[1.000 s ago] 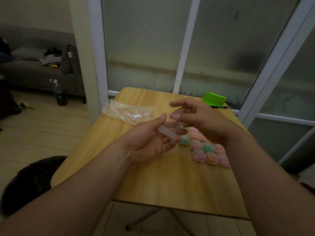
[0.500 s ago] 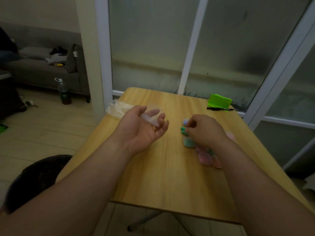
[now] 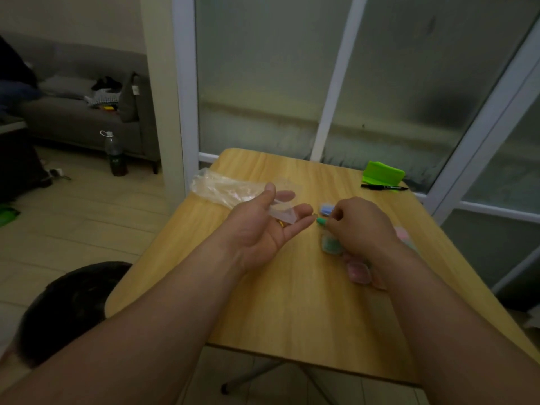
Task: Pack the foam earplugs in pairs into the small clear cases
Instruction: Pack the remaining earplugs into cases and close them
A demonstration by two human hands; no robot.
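Observation:
My left hand (image 3: pixel 263 229) is palm up over the wooden table (image 3: pixel 277 302), with a small clear case (image 3: pixel 282 215) lying across its fingers. My right hand (image 3: pixel 361 226) is curled beside it, pinching a green foam earplug (image 3: pixel 321 221) whose tip points at the left fingertips. Under and behind the right hand lie several filled cases: a blue one (image 3: pixel 326 209), a green one (image 3: pixel 331 244) and a pink one (image 3: pixel 358 271). More pink ones are partly hidden by my right wrist.
A crumpled clear plastic bag (image 3: pixel 225 187) lies at the table's left edge. A bright green box (image 3: pixel 382 173) and a black pen (image 3: pixel 382 187) sit at the far right corner. A dark stool (image 3: pixel 73 305) stands at lower left; glass doors are behind the table.
My right hand dropped from above the left hand to the cases on the table and came up pinching a green earplug. My left hand turned palm up with the clear case.

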